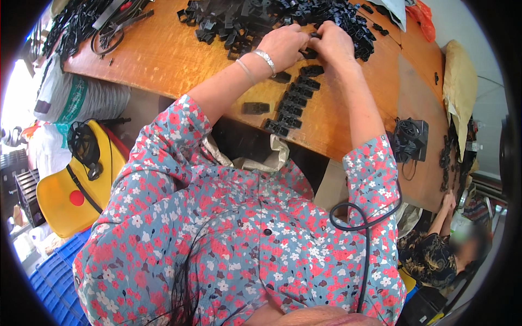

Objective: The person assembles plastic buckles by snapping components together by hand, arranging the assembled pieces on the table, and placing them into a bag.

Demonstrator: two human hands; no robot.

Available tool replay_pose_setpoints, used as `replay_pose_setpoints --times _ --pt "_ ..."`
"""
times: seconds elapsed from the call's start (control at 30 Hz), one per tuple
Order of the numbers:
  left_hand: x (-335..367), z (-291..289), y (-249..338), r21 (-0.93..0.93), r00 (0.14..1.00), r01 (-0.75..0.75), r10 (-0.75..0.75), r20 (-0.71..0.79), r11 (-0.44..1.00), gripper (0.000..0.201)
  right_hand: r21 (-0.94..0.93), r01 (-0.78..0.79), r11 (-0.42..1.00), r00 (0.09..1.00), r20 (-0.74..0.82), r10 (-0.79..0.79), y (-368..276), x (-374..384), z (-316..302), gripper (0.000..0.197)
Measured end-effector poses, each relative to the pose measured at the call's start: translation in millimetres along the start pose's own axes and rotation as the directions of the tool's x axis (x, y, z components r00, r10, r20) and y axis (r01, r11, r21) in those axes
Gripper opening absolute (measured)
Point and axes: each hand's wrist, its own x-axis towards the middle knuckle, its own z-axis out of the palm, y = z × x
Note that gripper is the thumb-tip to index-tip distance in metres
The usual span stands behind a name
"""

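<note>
My left hand [284,46] and my right hand [333,45] meet at the near edge of a big heap of black plastic parts [244,22]. Both sets of fingertips are closed on a small black plastic part [309,53], mostly covered by the fingers. Below my hands, a slanting row of similar black parts [294,101] runs toward the table's near edge, set close together. One single black part [255,108] lies left of that row. Another black part [281,77] sits beside my left wrist, partly hidden by it.
The wooden table [152,60] carries dark straps and cables [111,32] at far left. A black box-shaped device with a cord [409,140] stands at right. A yellow chair [70,195] and blue crates [60,282] are at left. Another person [435,255] works at lower right.
</note>
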Motion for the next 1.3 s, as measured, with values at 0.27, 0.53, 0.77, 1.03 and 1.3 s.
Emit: replay_pose_setpoints --times 0.27,0.53,0.77,1.03,1.3 --pt "-8 19 -7 -0.080 1.000 0.020 -0.019 0.009 0.997 0.030 0.635 0.097 0.766 0.949 -0.291 0.121 65 -70 45 0.026" --pt "-10 11 -11 -0.065 0.994 0.066 -0.060 0.089 0.996 0.031 0.052 -0.086 0.995 0.965 -0.244 0.096 30 -90 10 0.024" --pt "-2 3 -2 -0.056 0.978 0.135 -0.125 0.165 0.989 0.028 0.344 0.179 0.922 0.942 -0.330 -0.060 4 -89 24 0.025" --pt "-5 8 -3 -0.097 0.993 0.079 -0.069 0.093 0.992 0.031 0.323 0.216 0.921 0.914 -0.400 -0.074 9 -89 23 0.024" --pt "-2 9 -6 -0.198 0.977 0.166 -0.133 0.168 0.966 0.031 0.096 0.292 0.952 0.880 -0.418 -0.227 10 -91 22 0.025"
